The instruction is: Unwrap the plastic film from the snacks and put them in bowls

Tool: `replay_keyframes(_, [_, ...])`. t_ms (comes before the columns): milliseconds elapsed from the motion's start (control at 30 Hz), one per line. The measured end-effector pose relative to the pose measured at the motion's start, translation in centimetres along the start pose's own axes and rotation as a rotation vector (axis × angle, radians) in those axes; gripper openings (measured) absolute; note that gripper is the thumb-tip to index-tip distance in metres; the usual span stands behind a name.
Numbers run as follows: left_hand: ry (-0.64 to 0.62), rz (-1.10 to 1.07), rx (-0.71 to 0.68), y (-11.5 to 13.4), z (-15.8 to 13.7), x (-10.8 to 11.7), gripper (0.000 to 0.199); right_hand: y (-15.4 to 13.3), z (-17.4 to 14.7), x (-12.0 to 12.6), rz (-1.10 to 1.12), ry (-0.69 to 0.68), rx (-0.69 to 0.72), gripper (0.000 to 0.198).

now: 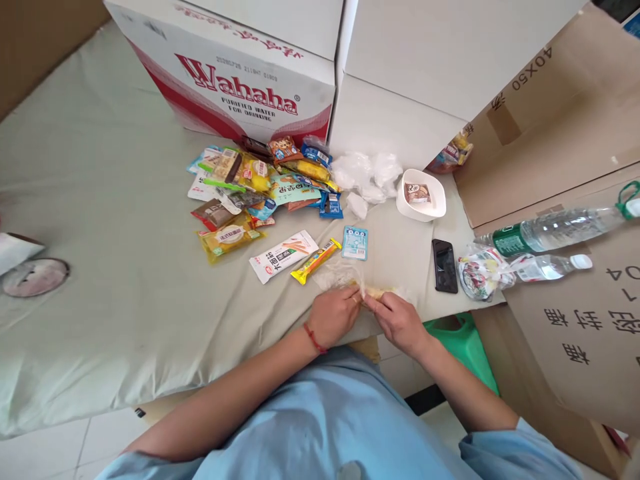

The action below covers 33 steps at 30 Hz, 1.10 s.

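Close together at the table's front edge, both hands pinch a thin clear plastic bag [336, 272]. My left hand [336, 312], with a red cord on its wrist, is closed on the bag's left side. Fingers of my right hand [400, 321] press together on the twisted part between the hands. Something pale yellow shows through the plastic behind the right fingers; its kind cannot be made out. Just beyond the bag lie a yellow snack bar [316, 262], a white snack packet [284, 255] and a light blue packet [355, 243].
A heap of wrapped snacks [295, 190] lies before the Wahaha carton [240, 87]. Crumpled clear bags [367, 175] sit beside a white bowl [434, 210] holding a brown packet. At right are a phone [445, 265], water bottles [555, 228] and cardboard [560, 293].
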<state>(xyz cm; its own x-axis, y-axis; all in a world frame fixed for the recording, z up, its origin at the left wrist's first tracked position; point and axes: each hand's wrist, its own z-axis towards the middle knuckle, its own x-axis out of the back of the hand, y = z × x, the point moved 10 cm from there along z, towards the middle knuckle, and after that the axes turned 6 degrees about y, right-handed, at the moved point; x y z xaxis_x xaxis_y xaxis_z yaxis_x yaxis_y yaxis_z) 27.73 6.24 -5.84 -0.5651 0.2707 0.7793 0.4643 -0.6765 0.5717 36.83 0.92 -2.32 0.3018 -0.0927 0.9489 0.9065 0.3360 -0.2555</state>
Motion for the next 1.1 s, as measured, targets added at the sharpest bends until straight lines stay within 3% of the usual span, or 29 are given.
replay_keyframes(133, [0.204,-0.234,0.053,-2.6,-1.1,4.2,0.035,0.1,-1.4,-2.1,0.061,-0.015,-0.057,0.045])
replay_keyframes(200, [0.313,-0.225,0.084,-3.2,-0.6,7.0,0.037,0.5,-1.6,-2.8,0.066,-0.038,-0.093,0.045])
replay_keyframes(267, [0.351,-0.135,0.029,-2.3,0.8,9.1,0.042,0.8,-1.5,-3.1,0.072,-0.063,-0.115,0.044])
replay_keyframes(333, [0.264,-0.023,-0.108,-0.5,2.6,9.2,0.047,0.9,-1.3,-3.1,0.074,-0.088,-0.116,0.043])
replay_keyframes(400, [0.101,0.052,-0.269,1.0,3.7,7.6,0.038,1.0,-1.1,-2.9,0.067,-0.104,-0.099,0.044])
replay_keyframes(467, [-0.027,0.102,-0.377,1.1,3.3,6.0,0.028,1.0,-1.0,-2.6,0.079,-0.102,-0.083,0.044])
replay_keyframes(533, [-0.066,0.139,-0.407,0.0,1.7,5.2,0.03,1.0,-1.1,-2.3,0.134,-0.083,-0.079,0.045])
replay_keyframes(667, [-0.024,0.085,-0.349,-2.6,-2.6,5.9,0.026,1.1,-1.3,-1.9,0.279,0.008,-0.079,0.045])
replay_keyframes(733, [-0.001,0.008,-0.253,-3.5,-3.6,6.3,0.025,1.2,-1.3,-1.8,0.328,0.055,-0.071,0.046])
replay_keyframes(833, [0.027,-0.01,0.02,-4.8,-2.7,5.8,0.038,1.6,-1.0,-2.0,0.365,0.066,-0.079,0.046])
replay_keyframes(933, [-0.044,0.164,0.216,-5.5,-0.8,4.7,0.049,1.9,-0.8,-1.9,0.378,0.054,-0.074,0.046])
replay_keyframes(1033, [-0.111,0.275,0.206,-5.1,0.1,4.8,0.024,1.9,-0.8,-1.7,0.393,0.054,-0.064,0.045])
replay_keyframes(1100, [-0.052,0.219,0.204,-4.7,0.0,6.3,0.01,1.9,-0.9,-1.7,0.409,0.05,-0.07,0.045])
